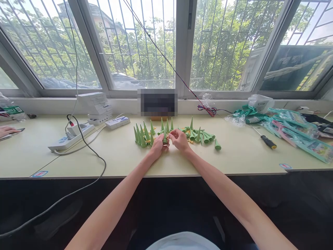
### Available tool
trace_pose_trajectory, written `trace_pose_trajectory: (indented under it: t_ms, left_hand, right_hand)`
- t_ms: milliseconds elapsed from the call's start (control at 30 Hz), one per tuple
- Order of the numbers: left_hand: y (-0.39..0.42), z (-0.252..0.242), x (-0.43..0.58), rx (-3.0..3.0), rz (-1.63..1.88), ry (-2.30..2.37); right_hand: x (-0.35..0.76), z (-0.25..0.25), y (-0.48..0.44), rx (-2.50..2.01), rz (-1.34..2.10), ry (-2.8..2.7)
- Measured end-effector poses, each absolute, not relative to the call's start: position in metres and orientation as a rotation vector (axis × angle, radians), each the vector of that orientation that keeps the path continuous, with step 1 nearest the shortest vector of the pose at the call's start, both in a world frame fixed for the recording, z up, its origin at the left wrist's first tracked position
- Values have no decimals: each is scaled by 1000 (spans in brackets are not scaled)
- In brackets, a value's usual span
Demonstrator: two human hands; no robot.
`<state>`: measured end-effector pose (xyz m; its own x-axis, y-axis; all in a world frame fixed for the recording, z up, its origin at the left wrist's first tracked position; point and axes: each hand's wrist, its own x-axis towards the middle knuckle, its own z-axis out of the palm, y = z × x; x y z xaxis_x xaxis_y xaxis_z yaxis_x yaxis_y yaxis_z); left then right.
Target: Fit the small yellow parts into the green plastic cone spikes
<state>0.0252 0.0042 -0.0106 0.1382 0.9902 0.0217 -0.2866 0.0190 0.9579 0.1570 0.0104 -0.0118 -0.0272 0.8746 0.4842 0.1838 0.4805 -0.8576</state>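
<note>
Between the fingers of my left hand (157, 147) a green cone (165, 136) stands with its tip up. My right hand (180, 139) is pinched close against the cone's right side, at a small orange-yellow piece too tiny to make out well. To the left, several green cones (142, 139) stand upright in a cluster with orange-yellow bits among them. Right of my hands lies a loose pile of green cones (206, 138), many on their sides. One single cone (218, 145) lies apart at the pile's right end.
A power strip (70, 138) with a dark cable (104, 163) sits on the left. White boxes (96, 107) stand behind it. On the right are a screwdriver (268, 142) and teal plastic packages (293, 128). Another person's hand (9, 131) rests at the far left.
</note>
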Motion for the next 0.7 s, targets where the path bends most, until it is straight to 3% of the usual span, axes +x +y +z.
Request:
trace_pose_trajectory:
  t_ms: [700]
  left_hand:
    - [4, -14, 25, 1140, 1225, 935]
  right_hand:
    - [159, -17, 11, -991, 581, -1623]
